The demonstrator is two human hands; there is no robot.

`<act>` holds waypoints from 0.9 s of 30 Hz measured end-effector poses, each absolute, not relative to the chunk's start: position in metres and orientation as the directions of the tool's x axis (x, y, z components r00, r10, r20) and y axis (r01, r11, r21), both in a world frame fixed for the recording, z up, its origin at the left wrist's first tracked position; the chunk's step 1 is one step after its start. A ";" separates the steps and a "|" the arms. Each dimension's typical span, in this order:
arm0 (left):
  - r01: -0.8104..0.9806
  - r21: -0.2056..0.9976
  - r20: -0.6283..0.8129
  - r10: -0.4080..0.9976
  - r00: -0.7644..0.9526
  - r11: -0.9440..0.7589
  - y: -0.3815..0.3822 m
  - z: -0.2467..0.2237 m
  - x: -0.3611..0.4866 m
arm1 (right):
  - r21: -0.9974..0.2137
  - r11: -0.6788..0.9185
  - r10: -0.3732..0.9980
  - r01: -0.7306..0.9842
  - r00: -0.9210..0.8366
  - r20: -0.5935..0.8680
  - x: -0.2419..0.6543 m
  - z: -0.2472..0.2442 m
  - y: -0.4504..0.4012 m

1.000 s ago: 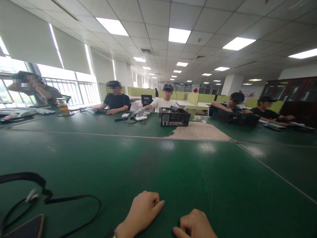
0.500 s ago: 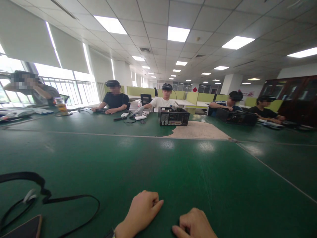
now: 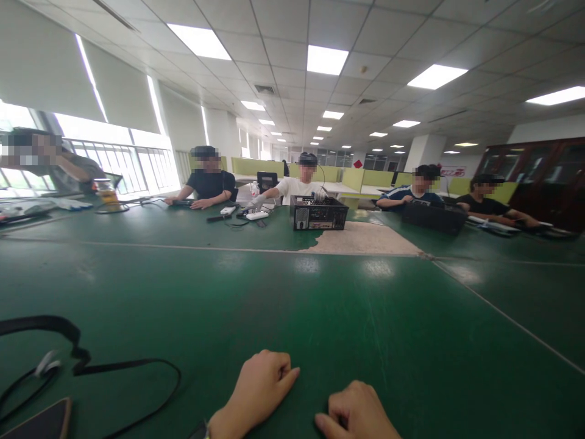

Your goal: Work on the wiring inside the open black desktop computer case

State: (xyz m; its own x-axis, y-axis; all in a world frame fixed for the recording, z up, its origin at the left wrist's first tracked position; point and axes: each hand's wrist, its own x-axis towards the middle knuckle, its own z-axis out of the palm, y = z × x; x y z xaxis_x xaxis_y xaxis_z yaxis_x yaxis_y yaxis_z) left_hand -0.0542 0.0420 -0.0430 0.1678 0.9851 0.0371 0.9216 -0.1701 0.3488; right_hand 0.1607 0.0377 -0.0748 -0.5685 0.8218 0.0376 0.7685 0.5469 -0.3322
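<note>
My left hand [image 3: 262, 384] rests on the green tabletop [image 3: 219, 292], its fingers curled in and its thumb pointing right. Beside it on the right lies my right hand [image 3: 356, 411], also loosely closed, cut off by the bottom edge of the view. A gap separates the two hands, and neither shows an object in it. Left of my left hand a black strap and cable [image 3: 132, 366] loop over the table. The corner of a dark flat device [image 3: 43, 421] shows at the bottom left.
Across the table a gloved person in white [image 3: 299, 186] sits behind an open black computer case [image 3: 319, 214]. Other people sit on both sides; one is by another black case [image 3: 434, 216]. White adapters [image 3: 256, 216] and a cup [image 3: 107, 196] stand on the far left half.
The view has shifted slightly. The far black case on the right has turned or moved a little, and people there have changed posture. My hands hold the same pose.
</note>
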 end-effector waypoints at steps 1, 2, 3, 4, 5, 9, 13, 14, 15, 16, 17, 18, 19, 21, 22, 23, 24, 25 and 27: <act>0.920 0.351 0.041 0.985 0.170 -0.174 0.042 -0.043 -0.054 | -0.335 0.546 0.821 0.768 -0.570 0.032 0.161 -0.073 0.037; 0.919 0.353 0.045 0.984 0.172 -0.177 0.042 -0.043 -0.054 | -0.337 0.547 0.819 0.766 -0.573 0.028 0.160 -0.072 0.037; 0.918 0.354 0.046 0.984 0.173 -0.178 0.042 -0.043 -0.054 | -0.336 0.548 0.818 0.766 -0.575 0.024 0.160 -0.071 0.036; 0.918 0.355 0.045 0.984 0.172 -0.177 0.043 -0.043 -0.054 | -0.333 0.547 0.819 0.768 -0.574 0.021 0.159 -0.070 0.036; 0.919 0.355 0.041 0.984 0.171 -0.174 0.043 -0.043 -0.054 | -0.329 0.546 0.820 0.770 -0.572 0.021 0.159 -0.070 0.035; 0.921 0.351 0.026 0.985 0.168 -0.166 0.042 -0.042 -0.054 | -0.327 0.545 0.824 0.772 -0.565 0.039 0.158 -0.071 0.035; 0.924 0.342 0.024 0.984 0.175 -0.172 0.043 -0.042 -0.054 | -0.337 0.546 0.821 0.767 -0.570 0.033 0.158 -0.072 0.036; 0.925 0.338 0.020 0.984 0.176 -0.172 0.044 -0.042 -0.054 | -0.333 0.544 0.821 0.770 -0.571 0.021 0.158 -0.073 0.037; 0.927 0.333 0.018 0.985 0.174 -0.170 0.044 -0.043 -0.054 | -0.328 0.543 0.820 0.773 -0.572 0.011 0.158 -0.073 0.037; 0.929 0.328 0.018 0.985 0.173 -0.169 0.045 -0.043 -0.054 | -0.322 0.542 0.820 0.776 -0.572 0.003 0.158 -0.073 0.038; 0.931 0.323 0.020 0.985 0.173 -0.170 0.045 -0.044 -0.054 | -0.316 0.542 0.820 0.778 -0.572 -0.002 0.158 -0.073 0.038; 0.932 0.319 0.024 0.985 0.174 -0.172 0.045 -0.045 -0.054 | -0.309 0.540 0.822 0.783 -0.569 -0.005 0.158 -0.073 0.038; 0.932 0.317 0.028 0.984 0.174 -0.174 0.045 -0.045 -0.054 | -0.303 0.537 0.825 0.787 -0.566 -0.009 0.158 -0.072 0.038; 0.932 0.317 0.033 0.984 0.177 -0.178 0.046 -0.046 -0.054 | -0.303 0.526 0.828 0.795 -0.560 -0.030 0.157 -0.069 0.037; 0.932 0.316 0.034 0.984 0.177 -0.179 0.046 -0.047 -0.054 | -0.308 0.517 0.831 0.798 -0.555 -0.041 0.156 -0.066 0.037; 0.932 0.315 0.034 0.984 0.176 -0.178 0.046 -0.047 -0.054 | -0.317 0.505 0.837 0.803 -0.545 -0.049 0.154 -0.063 0.036; 0.933 0.314 0.034 0.984 0.176 -0.178 0.046 -0.047 -0.054 | -0.326 0.485 0.847 0.811 -0.529 -0.054 0.153 -0.061 0.034; 0.933 0.313 0.034 0.984 0.176 -0.178 0.046 -0.047 -0.055 | -0.333 0.460 0.856 0.823 -0.511 -0.080 0.152 -0.059 0.031; 0.933 0.314 0.030 0.984 0.177 -0.177 0.046 -0.047 -0.055 | -0.342 0.385 0.873 0.857 -0.459 -0.168 0.155 -0.059 0.021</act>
State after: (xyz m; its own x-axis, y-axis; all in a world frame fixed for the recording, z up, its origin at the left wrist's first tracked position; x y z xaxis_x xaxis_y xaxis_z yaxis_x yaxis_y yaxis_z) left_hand -0.0549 0.0456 -0.0471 0.1771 0.9837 0.0300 0.9327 -0.1775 0.3140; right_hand 0.1551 0.0211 -0.0590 -0.4587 0.8726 -0.1677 0.8573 0.3849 -0.3420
